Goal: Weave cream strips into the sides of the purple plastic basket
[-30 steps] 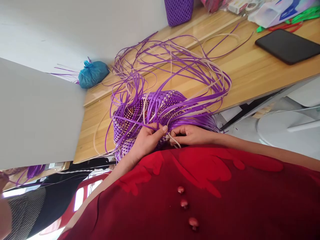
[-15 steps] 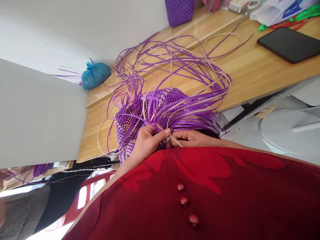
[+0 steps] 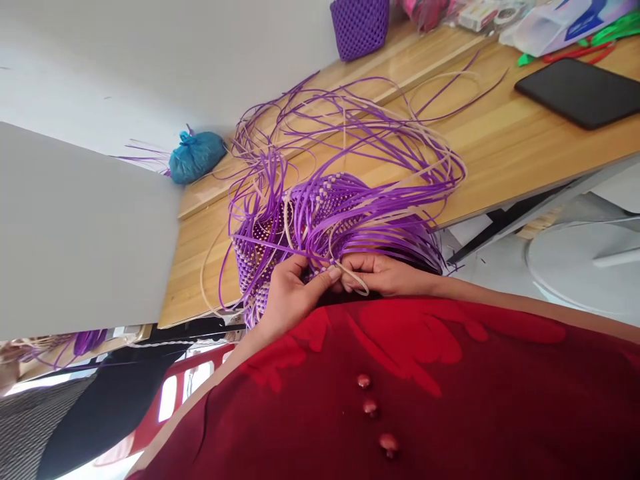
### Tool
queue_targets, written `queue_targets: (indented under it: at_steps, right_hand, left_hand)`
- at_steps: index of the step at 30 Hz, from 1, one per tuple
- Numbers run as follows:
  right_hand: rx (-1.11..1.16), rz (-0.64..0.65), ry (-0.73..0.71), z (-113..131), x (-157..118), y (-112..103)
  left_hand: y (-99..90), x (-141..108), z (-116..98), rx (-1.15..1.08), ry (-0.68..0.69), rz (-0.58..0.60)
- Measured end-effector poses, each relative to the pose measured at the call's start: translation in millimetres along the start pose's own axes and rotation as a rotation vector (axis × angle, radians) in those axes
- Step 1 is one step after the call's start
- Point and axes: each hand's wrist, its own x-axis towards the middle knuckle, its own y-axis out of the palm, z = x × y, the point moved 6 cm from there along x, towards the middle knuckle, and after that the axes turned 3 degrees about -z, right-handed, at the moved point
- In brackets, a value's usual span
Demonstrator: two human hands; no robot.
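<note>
A half-woven purple and beige basket lies at the table's front edge, with many long loose strips fanning out from it. My left hand is closed on the near edge of the weave, its thumb pressed flat on top. Close beside it, my right hand has its fingers pinched together at the same edge. A thin beige strip makes a small loop over the right fingers and runs in between the two hands. The right fingertips are partly hidden.
On the wooden table lies a black phone or tablet at the right. A finished purple basket, red-handled scissors and a blue knotted bag stand further back. A stool is at the right; another person's clothing shows lower left.
The beige strip, straight between my hands before, now bends into a small loop over the right fingers. Both hands stay at the same edge of the basket.
</note>
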Motion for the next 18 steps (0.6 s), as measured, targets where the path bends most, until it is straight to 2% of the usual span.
queue_targets:
  at_steps: [4, 7, 14, 18]
  right_hand:
    - [-0.026, 0.005, -0.029, 1, 4, 5]
    - [-0.026, -0.028, 0.000, 0, 6, 7]
    - [-0.098, -0.051, 0.100, -10, 5, 1]
    - [-0.247, -0.085, 0.017, -17, 8, -5]
  left_hand:
    - [-0.4, -2, -1, -0.083, 0.018, -0.133]
    - [-4.0, -2, -1, -0.077, 0.026, -0.183]
    - [-6.0, 2, 5, -0.004, -0.056, -0.095]
    - [-5.8, 3, 7, -0.029, -0.036, -0.129]
